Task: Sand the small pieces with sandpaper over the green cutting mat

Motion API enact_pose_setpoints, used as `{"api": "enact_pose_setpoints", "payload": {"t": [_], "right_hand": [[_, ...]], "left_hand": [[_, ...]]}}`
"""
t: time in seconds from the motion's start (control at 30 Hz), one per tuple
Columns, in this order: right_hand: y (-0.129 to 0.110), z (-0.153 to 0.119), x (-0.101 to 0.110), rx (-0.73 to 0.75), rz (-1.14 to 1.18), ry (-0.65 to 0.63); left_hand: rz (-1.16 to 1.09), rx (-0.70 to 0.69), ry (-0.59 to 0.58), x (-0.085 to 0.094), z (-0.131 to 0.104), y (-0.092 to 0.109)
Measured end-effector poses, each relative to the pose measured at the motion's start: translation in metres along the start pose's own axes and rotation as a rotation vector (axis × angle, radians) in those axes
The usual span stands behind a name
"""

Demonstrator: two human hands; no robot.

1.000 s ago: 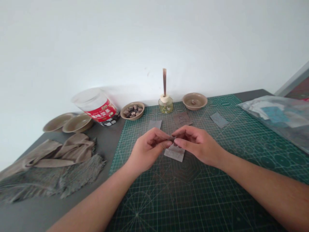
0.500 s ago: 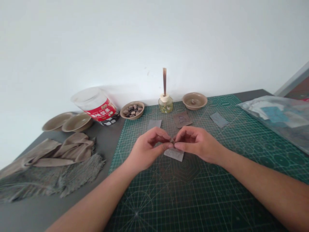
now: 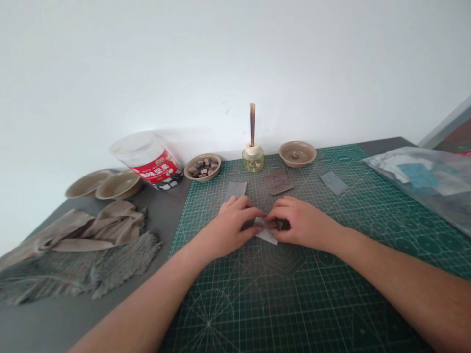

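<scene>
Below the diffuser bottle [image 3: 253, 159], the left hand [image 3: 235, 223] has thumb and fingers part-open at the light sheet [image 3: 267, 234]. The right hand [image 3: 290, 220] curls over it, seemingly pinching 1 small brown piece [image 3: 273, 224].

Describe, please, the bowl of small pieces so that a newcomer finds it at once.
Look at the green cutting mat. At its far left corner, just right of the jar with a red label, sits a small brown bowl. Unlike the other bowls, it holds many dark and tan pieces.
</scene>
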State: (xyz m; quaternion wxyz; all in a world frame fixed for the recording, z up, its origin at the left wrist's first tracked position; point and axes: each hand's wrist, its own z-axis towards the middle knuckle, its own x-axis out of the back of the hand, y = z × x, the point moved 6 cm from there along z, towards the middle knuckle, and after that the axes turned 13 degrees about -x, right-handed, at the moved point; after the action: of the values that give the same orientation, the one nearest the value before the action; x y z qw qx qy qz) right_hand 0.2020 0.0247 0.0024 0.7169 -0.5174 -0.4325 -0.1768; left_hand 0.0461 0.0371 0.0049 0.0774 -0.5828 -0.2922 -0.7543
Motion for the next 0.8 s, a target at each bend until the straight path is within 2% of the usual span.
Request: {"api": "enact_pose_setpoints", "payload": {"t": [0.13, 0.37, 0.43, 0.57, 0.7, 0.8], "right_hand": [[0.000, 0.001, -0.004, 0.003, -0.021, -0.037], [-0.010, -0.002, -0.009, 0.027, -0.083, -0.036], [-0.010, -0.002, -0.009, 0.016, -0.094, -0.043], [-0.007, 0.001, -0.006, -0.033, -0.109, 0.020], [-0.007, 0.000, -0.007, -0.011, -0.124, -0.030], [-0.002, 0.000, -0.004, -0.057, -0.132, 0.002]], "left_hand": [[0.047, 0.012, -0.061, -0.006, 0.000, -0.003], [0.047, 0.103, -0.071, -0.006, -0.002, -0.007], [0.023, 0.122, -0.078, -0.007, -0.002, -0.009], [-0.006, 0.146, -0.090, -0.007, -0.003, -0.012], [-0.026, 0.157, -0.104, -0.006, -0.005, -0.012], [0.005, 0.150, -0.113, -0.004, -0.006, -0.010]]}}
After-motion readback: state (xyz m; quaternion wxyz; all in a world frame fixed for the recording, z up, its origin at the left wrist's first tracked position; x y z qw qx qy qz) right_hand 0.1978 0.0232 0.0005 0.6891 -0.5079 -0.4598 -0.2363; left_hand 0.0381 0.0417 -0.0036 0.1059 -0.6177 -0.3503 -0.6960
